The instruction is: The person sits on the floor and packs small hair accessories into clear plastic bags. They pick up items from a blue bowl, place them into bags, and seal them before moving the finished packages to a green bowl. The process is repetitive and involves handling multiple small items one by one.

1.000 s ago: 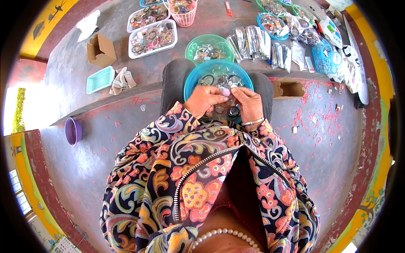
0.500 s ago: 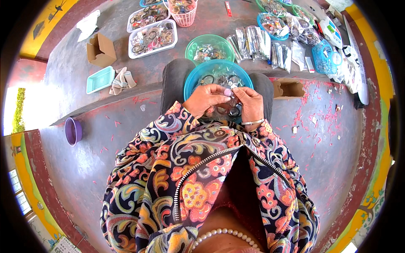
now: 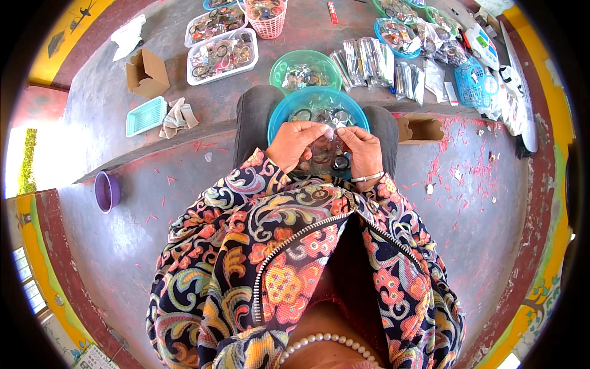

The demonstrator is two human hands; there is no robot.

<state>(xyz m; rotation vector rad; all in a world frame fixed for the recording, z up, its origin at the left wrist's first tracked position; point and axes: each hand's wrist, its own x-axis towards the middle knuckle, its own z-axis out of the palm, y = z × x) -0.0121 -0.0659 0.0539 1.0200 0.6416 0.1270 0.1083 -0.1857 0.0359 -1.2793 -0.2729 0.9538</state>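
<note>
A blue basin (image 3: 278,114) rests on my lap, filled with rings and bands, some dark, among clear plastic wrapping (image 3: 335,115). Above it, my left hand (image 3: 294,145) and my right hand (image 3: 364,150) meet with thumbs and fingertips pinched. Between the fingertips shows a small pale pink piece (image 3: 329,133), partly covered by my fingers; its exact kind cannot be made out. Both hands are closed at this piece. Just beyond the basin, a green basin (image 3: 337,67) holds similar wrapped bands.
On the raised ledge stand white trays (image 3: 195,75) of bands, a pink basket (image 3: 268,27), a cardboard box (image 3: 147,72), a turquoise tray (image 3: 146,117) and a cloth (image 3: 179,119). Clear packets (image 3: 369,61) and a blue basket (image 3: 472,84) lie right. A purple tub (image 3: 107,192) is on the floor.
The pink piece, plainly seen in my left fingers before, now looks paler and more covered. My left fingertips have shifted slightly, and my right fingers are closer to level with them.
</note>
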